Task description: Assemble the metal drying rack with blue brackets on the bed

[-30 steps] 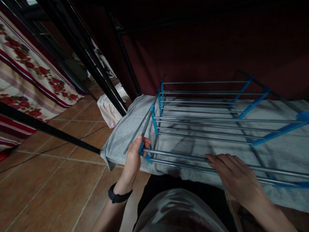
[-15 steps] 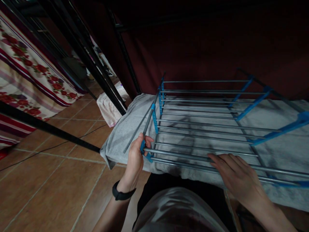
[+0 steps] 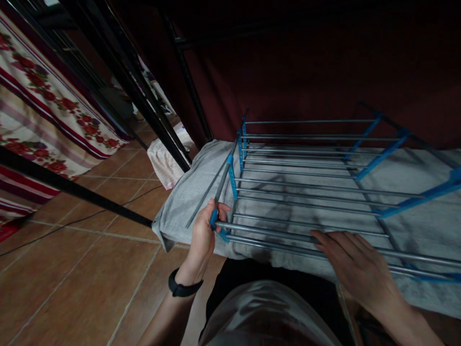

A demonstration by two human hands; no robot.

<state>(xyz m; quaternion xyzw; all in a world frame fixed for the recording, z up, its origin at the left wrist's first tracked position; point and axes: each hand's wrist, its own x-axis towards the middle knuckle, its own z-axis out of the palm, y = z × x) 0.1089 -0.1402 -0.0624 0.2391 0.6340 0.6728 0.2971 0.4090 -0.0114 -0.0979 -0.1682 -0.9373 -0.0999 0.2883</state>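
Observation:
A metal drying rack (image 3: 317,193) with grey rods and blue plastic brackets lies on a grey blanket (image 3: 194,180) in front of me. My left hand (image 3: 205,225), a black band on its wrist, is closed around the blue joint (image 3: 213,218) at the rack's near left corner. Over the thick near rod lies my right hand (image 3: 355,259), its fingers curled on the metal; their undersides are hidden. From the left corner a grey tube (image 3: 222,185) slants up and away, beside a thinner loose-ended rod (image 3: 205,198).
Black metal posts (image 3: 144,110) and a slanting black bar (image 3: 82,194) stand to the left. A flowered curtain (image 3: 46,105) hangs beyond them. Pinkish cloth (image 3: 165,161) lies past the blanket; a dark cable (image 3: 90,214) crosses the tiled floor (image 3: 82,274). Behind the rack is a dark red wall (image 3: 306,81).
The whole view has shifted slightly, so the rack and surroundings appear a little further right. Both hands keep their places on the rack.

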